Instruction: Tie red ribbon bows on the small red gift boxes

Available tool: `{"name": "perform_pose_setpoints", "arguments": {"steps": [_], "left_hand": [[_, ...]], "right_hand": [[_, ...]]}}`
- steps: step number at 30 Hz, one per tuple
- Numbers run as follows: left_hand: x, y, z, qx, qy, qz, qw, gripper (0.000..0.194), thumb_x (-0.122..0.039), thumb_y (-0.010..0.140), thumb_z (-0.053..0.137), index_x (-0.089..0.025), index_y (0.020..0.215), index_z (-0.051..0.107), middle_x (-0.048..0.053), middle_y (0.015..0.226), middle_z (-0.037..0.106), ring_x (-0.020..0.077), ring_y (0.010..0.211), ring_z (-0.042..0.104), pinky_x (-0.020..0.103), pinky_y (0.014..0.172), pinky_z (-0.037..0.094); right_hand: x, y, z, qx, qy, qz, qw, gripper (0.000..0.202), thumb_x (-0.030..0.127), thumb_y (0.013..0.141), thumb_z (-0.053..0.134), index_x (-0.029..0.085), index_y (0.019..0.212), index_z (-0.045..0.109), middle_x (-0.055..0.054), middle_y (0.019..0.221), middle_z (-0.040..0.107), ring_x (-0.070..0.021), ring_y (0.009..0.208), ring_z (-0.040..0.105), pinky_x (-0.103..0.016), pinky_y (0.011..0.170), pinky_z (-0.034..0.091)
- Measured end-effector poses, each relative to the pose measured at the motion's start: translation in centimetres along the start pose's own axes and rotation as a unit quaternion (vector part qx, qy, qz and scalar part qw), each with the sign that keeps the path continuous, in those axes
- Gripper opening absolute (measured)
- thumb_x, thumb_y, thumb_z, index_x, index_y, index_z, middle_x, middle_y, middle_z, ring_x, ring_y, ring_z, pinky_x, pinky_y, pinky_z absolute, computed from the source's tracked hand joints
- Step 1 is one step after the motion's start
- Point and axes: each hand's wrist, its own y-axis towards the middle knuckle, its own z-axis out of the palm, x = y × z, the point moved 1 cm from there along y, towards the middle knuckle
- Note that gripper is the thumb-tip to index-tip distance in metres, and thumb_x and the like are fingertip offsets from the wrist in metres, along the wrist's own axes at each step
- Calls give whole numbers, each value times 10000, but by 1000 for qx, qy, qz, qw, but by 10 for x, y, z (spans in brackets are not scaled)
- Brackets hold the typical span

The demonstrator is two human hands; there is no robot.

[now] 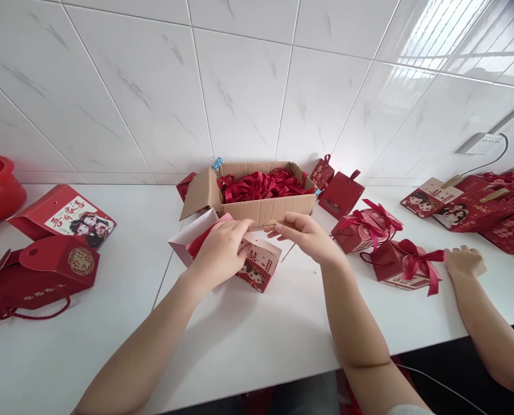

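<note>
A red and cream gift box (263, 276) with a printed cartoon figure lies tilted on the white table in front of me, its pale flap standing open on the left. My left hand (222, 249) wraps over the top of this box and grips it. Just right of it, my right hand (305, 233) pinches a small gold-coloured strip (271, 225) between thumb and fingers, above the box's upper edge. My fingers partly cover the strip, so its full shape is unclear. Directly behind, a cardboard box (269, 207) holds a heap of red ribbons (265, 185).
Gift boxes with red bows (406, 265) stand to the right, near another person's hand (464, 260). Farther right are more red boxes (473, 202). On the left lie red boxes (62, 271) and a red basin (2, 184). A tiled wall (244, 86) rises behind the table (248, 346).
</note>
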Motion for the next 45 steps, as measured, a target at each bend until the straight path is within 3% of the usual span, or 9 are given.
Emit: {"name": "perform_pose_setpoints", "arguments": {"steps": [3,7,12,14,18,25,37,41,45], "left_hand": [[-3,2,6,-4,21,-23,1000,228,-79,781,497,-182,971,568,31,835,688,231,812,626,407,812,455],[-8,2,12,20,-12,-49,999,88,-119,802,492,-199,773,514,27,762,632,199,719,589,305,592,415],[-10,1,14,51,-47,-18,997,113,-151,846,461,-205,781,535,36,783,621,204,789,574,290,574,393],[-10,0,11,60,-52,-18,997,75,-235,851,509,-209,788,539,32,793,628,206,774,579,290,559,385],[-12,-2,6,68,-59,-19,996,243,-448,829,579,-212,786,545,15,728,604,204,721,569,292,558,390],[-9,-2,7,74,-75,-12,994,209,-153,879,395,-207,753,552,29,756,640,197,743,589,298,592,422],[-4,-4,6,106,-158,-123,974,225,-216,852,478,-261,1053,568,2,851,719,197,743,685,255,530,448],[-6,-4,5,117,-144,-100,978,166,-277,845,536,-264,1006,574,-9,819,694,193,694,654,252,498,401],[-6,-3,10,108,-123,-71,984,147,-152,829,476,-246,937,509,-15,817,655,179,677,620,248,497,361]], "right_hand": [[3,-3,4,-36,-33,-20,999,200,345,879,545,163,878,628,-61,889,692,-177,867,651,-300,747,506],[1,1,15,-108,-105,-64,987,141,277,857,518,173,835,610,-44,836,693,-159,779,631,-279,699,491],[-15,15,23,-162,-187,-73,966,136,272,843,483,199,768,571,-36,777,692,-164,708,618,-276,641,463],[-21,19,25,-167,-202,-63,963,135,273,844,474,206,772,567,-41,775,697,-175,716,633,-286,653,459],[-28,24,30,-191,-200,-45,960,129,268,838,467,213,775,564,-39,747,696,-187,713,647,-298,675,456],[-29,25,32,-199,-181,-41,962,153,289,817,489,210,710,565,-25,696,681,-176,649,610,-278,619,438],[-35,27,33,-189,-203,-38,960,163,282,840,472,208,823,617,-44,795,711,-183,706,641,-286,649,452],[-33,25,32,-182,-214,-39,959,169,292,853,461,211,821,606,-35,747,691,-181,669,620,-283,622,439],[-32,25,32,-180,-219,-41,958,163,293,858,455,215,810,590,-31,739,683,-180,668,619,-280,628,433]]}}
